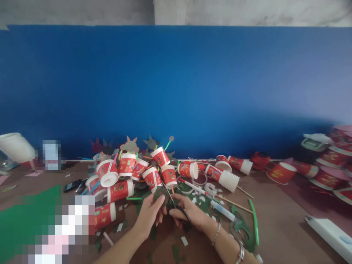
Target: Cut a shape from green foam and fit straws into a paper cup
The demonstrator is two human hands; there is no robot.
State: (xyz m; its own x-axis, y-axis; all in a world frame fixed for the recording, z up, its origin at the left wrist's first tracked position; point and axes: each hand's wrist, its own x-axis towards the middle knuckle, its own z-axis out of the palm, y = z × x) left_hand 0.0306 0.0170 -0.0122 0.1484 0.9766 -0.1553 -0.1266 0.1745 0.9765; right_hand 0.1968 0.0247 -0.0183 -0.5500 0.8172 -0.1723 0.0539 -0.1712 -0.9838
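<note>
At the middle of the table's near side, my left hand [150, 212] pinches a small dark green paper piece [160, 197] between thumb and fingers. My right hand [189, 212] is closed round scissors [183, 212] with black handles. Their blades point up and to the left, along the right side of the paper. Whether the blades touch the paper I cannot tell. Red paper cups [152, 179] lie and stand in a heap just beyond both hands. Green paper offcuts [178, 253] and white scraps [184, 241] are scattered beneath and around my wrists.
A glue tube [222, 211], a tape roll [211, 189] and a bright green straw [254, 222] lie to the right. Stacked cups [222, 178] rest behind them. Green paper [33, 220] covers the left side. A white box [331, 234] sits at the right edge, before a blue wall [176, 91].
</note>
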